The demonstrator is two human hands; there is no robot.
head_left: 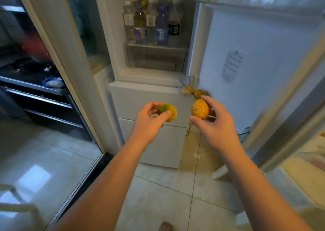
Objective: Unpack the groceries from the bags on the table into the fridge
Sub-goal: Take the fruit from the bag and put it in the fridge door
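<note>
Open fridge [149,99]; green-patched yellow citrus [169,112], wrinkled orange citrus [200,109].

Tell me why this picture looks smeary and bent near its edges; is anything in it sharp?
In the head view the wide-angle lens bows the door frame at left; the bottles look hazy and the label on the fridge door is unreadable; clearest are the left hand with its yellow-green fruit and the right hand with its orange fruit; light glares off the floor tiles.
</note>
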